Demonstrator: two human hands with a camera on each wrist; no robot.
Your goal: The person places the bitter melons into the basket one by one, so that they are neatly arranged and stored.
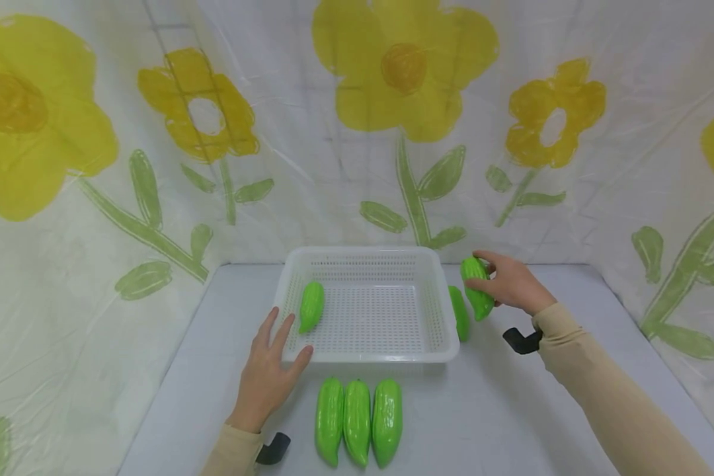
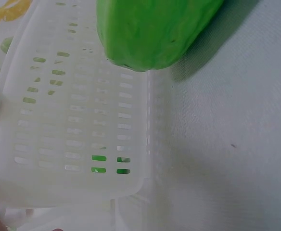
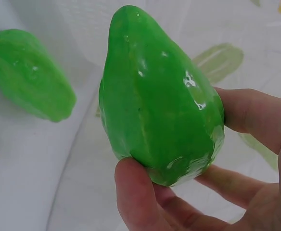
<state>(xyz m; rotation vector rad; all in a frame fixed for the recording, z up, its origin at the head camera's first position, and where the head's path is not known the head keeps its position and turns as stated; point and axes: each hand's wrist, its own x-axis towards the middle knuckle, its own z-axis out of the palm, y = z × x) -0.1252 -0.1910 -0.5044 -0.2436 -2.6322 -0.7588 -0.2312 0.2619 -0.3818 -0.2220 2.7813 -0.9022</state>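
Observation:
My right hand (image 1: pixel 508 281) holds a green bitter melon (image 1: pixel 478 301) just right of the white basket (image 1: pixel 365 357), thumb and fingers around its sides. In the right wrist view the held bitter melon (image 3: pixel 155 106) is ridged and glossy, its narrow end pointing up. Another bitter melon (image 1: pixel 461 324) lies along the basket's right wall, partly hidden by the rim. Inside the basket, on the left, lies one bitter melon (image 1: pixel 312 306). My left hand (image 1: pixel 268 377) touches the basket's near left corner with spread, nearly straight fingers.
Three bitter melons (image 1: pixel 357 423) lie side by side in front of the basket, tips toward me. The table (image 1: pixel 488 410) has a pale cover. Close behind and at both sides hangs a white curtain (image 1: pixel 309 218) with yellow flowers. A dark wrist mount (image 1: pixel 522 340) sits below my right wrist.

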